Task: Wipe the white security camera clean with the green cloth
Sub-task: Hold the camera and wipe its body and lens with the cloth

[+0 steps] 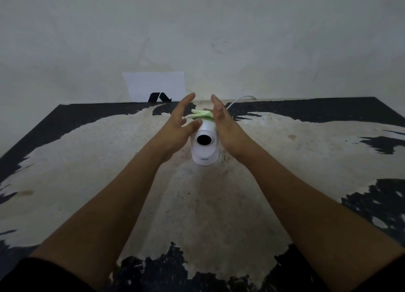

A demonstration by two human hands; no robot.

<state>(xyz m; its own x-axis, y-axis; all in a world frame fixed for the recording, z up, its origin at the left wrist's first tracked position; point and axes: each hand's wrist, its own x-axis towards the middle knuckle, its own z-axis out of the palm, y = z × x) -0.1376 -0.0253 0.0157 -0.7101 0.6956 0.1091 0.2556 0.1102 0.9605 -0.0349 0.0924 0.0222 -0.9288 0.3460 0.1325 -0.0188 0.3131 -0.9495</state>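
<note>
White camera [205, 146] stands upright mid-surface [87, 171], lens facing near. Green cloth [200, 114] sits bunched on its top. Left hand [178, 125] and right hand [223, 125] flank it, fingers spread, neither gripping. Cord [238, 100] trails far-right.

Little can be read here. The white, rounded plastic security camera [205, 147] carries a short grey word printed low on the front of its base, below and nearer the viewer than the fingers of both hands; the letters are too small and blurred to make out. Beyond the fingertips, a white sheet of paper [155, 85] leaning against the wall bears a bold black angular logo [159, 97] near its lower edge, a shape rather than letters. No numbers or other labels show.
</note>
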